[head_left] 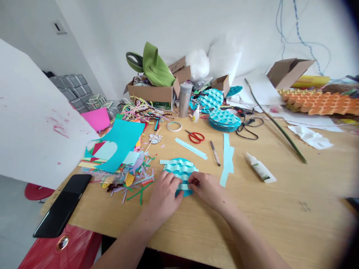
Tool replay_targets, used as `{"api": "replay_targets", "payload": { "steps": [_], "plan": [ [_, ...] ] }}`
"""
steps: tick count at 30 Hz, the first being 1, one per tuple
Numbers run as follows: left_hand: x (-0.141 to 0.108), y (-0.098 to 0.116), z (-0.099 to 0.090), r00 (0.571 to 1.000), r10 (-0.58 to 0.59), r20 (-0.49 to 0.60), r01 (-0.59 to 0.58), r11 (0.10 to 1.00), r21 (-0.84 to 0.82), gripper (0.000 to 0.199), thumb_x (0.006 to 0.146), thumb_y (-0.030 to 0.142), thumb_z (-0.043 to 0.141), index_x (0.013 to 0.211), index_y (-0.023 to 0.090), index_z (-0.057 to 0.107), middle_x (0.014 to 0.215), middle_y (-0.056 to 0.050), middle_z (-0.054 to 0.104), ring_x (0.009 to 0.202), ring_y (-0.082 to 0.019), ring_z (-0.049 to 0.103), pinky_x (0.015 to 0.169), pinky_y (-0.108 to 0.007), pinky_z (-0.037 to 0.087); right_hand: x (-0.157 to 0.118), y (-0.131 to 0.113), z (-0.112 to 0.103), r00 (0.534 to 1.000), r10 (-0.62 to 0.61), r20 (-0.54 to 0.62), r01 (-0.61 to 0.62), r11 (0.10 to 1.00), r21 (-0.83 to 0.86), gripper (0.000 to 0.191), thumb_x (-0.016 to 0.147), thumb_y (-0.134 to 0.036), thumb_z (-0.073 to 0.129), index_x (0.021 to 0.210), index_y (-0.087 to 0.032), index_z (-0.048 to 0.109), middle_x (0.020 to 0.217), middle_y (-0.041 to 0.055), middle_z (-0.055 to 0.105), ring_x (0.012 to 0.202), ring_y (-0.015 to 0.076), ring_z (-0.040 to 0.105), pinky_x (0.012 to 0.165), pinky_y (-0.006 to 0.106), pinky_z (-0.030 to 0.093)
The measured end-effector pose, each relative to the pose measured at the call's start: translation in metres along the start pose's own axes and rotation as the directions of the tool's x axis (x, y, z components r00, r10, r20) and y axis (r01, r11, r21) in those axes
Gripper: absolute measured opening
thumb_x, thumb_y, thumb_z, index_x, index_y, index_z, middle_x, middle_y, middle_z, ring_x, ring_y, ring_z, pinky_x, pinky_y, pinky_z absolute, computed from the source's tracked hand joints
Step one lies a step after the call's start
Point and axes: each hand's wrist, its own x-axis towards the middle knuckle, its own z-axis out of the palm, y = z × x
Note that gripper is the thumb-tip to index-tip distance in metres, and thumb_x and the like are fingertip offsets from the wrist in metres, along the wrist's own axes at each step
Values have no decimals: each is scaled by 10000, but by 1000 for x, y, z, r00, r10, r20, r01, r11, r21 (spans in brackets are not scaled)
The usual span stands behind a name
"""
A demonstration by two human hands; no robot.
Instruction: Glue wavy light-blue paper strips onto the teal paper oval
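Observation:
A round blue paper disc (182, 163) with wavy light-blue strips across it lies on the wooden table. My left hand (166, 192) rests on its left side, fingers bent over the strips. At the disc's right edge, my right hand (206, 186) pinches the end of a light-blue strip (185, 186) between thumb and fingers. Loose light-blue strips lie behind the disc (191, 148) and to the right (227, 158). Red-handled scissors (195, 137), a pen (215, 153) and a white glue bottle (260, 169) are around the work.
A stack of similar discs (224, 120) stands behind. Paper scraps (140, 175) and a blue sheet (123, 138) cover the left, near a black phone (63, 205). A steel flask (185, 100), a cardboard box (151, 92) and a green stick (277, 125) are farther back.

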Motion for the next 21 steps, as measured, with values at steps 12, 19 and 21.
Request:
{"api": "replay_targets", "payload": {
  "steps": [12, 19, 21],
  "plan": [
    [-13, -8, 4, 994, -62, -93, 56, 996, -66, 385, 718, 14, 488, 1012, 243, 582, 958, -17, 611, 893, -172, 611, 755, -293, 506, -6, -7, 4, 999, 45, -23, -50, 967, -252, 144, 834, -144, 541, 832, -189, 677, 822, 62, 720, 765, 209, 664, 634, 267, 388],
    [-15, -7, 4, 989, -2, -146, -3, 1000, -31, 307, 713, 11, 486, 917, 225, 570, 826, -10, 611, 812, -181, 608, 682, -285, 489, -9, -8, -1, 999, 7, -47, -17, 976, -217, 162, 870, -221, 570, 888, -232, 732, 906, 33, 704, 795, 186, 658, 666, 261, 403],
    [-15, -7, 4, 990, 4, -144, -8, 1000, -28, 300, 707, 10, 484, 900, 223, 570, 817, -11, 604, 793, -180, 606, 664, -283, 483, -9, -8, -1, 999, 26, -46, -36, 972, -230, 134, 860, -214, 589, 849, -218, 722, 881, 31, 701, 768, 180, 650, 654, 260, 393]
  ]
}}
